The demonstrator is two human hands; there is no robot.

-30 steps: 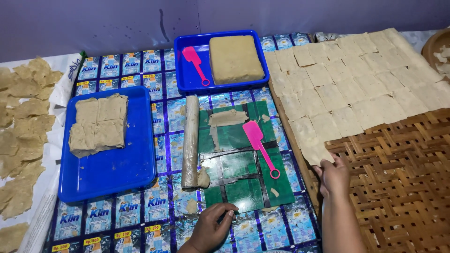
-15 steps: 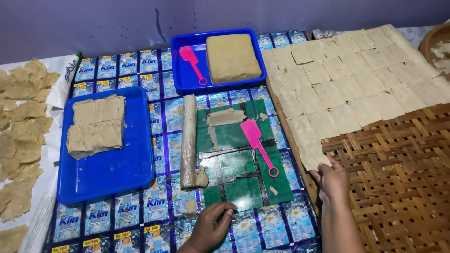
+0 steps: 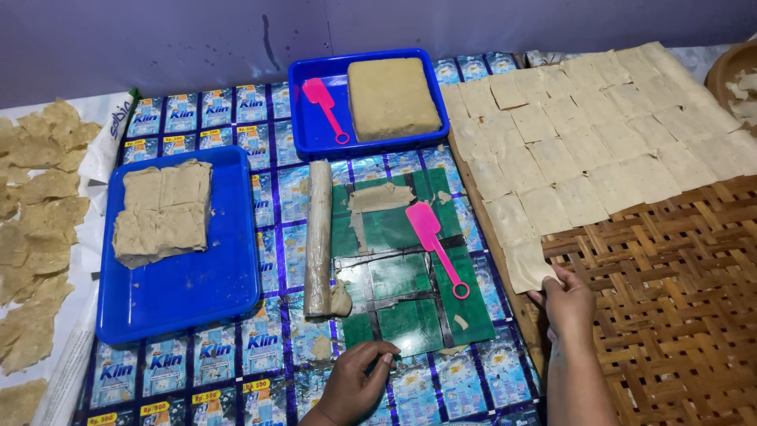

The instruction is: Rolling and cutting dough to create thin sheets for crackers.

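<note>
Before you, a far blue tray (image 3: 303, 118) holds a tan dough block (image 3: 392, 98) and a pink spatula (image 3: 325, 107). Nearer left, a larger blue tray (image 3: 189, 292) carries stacked dough sheets (image 3: 162, 211); a rolling pin (image 3: 318, 225) lies beside it.

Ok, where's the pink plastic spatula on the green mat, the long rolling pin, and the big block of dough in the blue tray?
pink plastic spatula (image 3: 432, 235), head view, on its flat blade.
long rolling pin (image 3: 318, 237), head view, mid-length.
big block of dough (image 3: 392, 98), head view, centre of its top.

The woven tray (image 3: 678, 315) (lower right) and a basket (image 3: 729, 75) run off-frame.
</note>
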